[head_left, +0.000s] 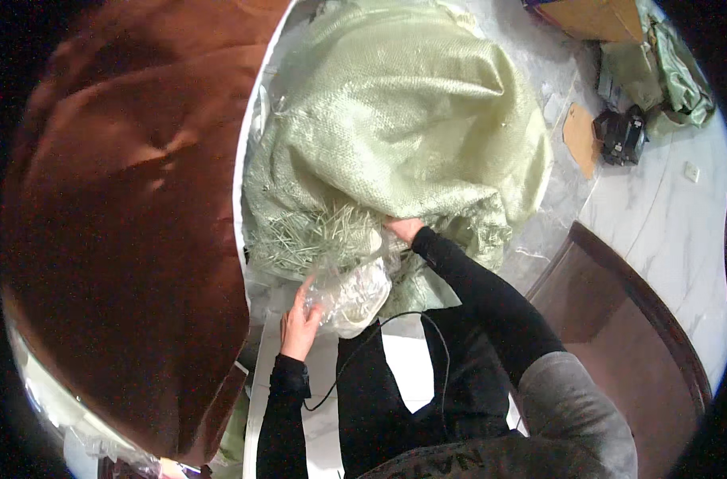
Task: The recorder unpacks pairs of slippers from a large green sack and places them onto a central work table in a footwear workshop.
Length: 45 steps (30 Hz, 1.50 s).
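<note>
My left hand (301, 326) grips the lower left side of a crinkled clear plastic bag (349, 291), with the thumb and fingers round its edge. Something whitish and rounded lies inside; its kind cannot be made out through the plastic. At the mouth of a large pale green woven sack (411, 120), my right hand (403, 230) is against the folds, just above the bag's upper end. Its fingertips are hidden there. Frayed strands (319, 235) of the sack hang in a tangle behind the bag.
A broad brown cloth-like surface (132, 199) with a white edge fills the left side. To the right stands a dark-framed brown panel (619, 319). Farther back on the marble-patterned floor are a cardboard piece (580, 140), a black object (621, 136) and green sacking (679, 80). A thin black cable (355, 351) crosses my lap.
</note>
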Tool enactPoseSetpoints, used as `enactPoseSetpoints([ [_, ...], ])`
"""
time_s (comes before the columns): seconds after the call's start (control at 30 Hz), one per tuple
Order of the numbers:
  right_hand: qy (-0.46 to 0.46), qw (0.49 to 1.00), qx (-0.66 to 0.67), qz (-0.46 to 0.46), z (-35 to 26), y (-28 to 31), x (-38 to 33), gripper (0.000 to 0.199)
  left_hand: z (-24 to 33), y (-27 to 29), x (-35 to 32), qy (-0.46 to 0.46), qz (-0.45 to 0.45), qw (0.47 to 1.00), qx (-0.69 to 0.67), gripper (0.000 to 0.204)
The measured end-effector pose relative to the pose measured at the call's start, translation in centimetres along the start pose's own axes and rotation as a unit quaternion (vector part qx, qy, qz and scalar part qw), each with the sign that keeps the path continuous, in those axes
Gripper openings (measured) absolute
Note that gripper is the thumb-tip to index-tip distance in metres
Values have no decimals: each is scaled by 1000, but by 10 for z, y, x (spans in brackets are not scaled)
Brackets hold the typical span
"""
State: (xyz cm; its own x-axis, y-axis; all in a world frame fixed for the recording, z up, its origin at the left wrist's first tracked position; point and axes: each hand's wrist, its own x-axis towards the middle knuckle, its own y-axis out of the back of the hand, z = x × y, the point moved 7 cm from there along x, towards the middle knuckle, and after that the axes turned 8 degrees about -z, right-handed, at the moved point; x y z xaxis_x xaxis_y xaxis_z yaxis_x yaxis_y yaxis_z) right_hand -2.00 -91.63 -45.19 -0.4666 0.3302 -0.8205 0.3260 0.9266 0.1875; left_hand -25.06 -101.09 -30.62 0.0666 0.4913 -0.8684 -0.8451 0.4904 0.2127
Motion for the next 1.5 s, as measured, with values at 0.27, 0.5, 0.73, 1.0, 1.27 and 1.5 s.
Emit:
enactPoseSetpoints([
  [0.27,72,988,23,134,27,32,-45,24,10,13,-60,-36,12,998,56,53],
  [0.5,89,960,255,78,-50,66,-193,19,34,14,-103,-60,-16,996,66,52],
  [0.73,-13,937,349,20,-73,90,-382,11,79,25,-193,-61,-10,998,-9,52],
  [1.0,29,899,402,170,-126,188,-563,15,108,69,-333,-186,165,919,-305,53],
  [1.27,178,791,462,359,-218,252,-677,28,125,192,-466,-262,311,779,-477,43],
  [1.5,247,673,640,278,-275,240,-597,19,163,415,-514,-376,320,763,-418,43],
])
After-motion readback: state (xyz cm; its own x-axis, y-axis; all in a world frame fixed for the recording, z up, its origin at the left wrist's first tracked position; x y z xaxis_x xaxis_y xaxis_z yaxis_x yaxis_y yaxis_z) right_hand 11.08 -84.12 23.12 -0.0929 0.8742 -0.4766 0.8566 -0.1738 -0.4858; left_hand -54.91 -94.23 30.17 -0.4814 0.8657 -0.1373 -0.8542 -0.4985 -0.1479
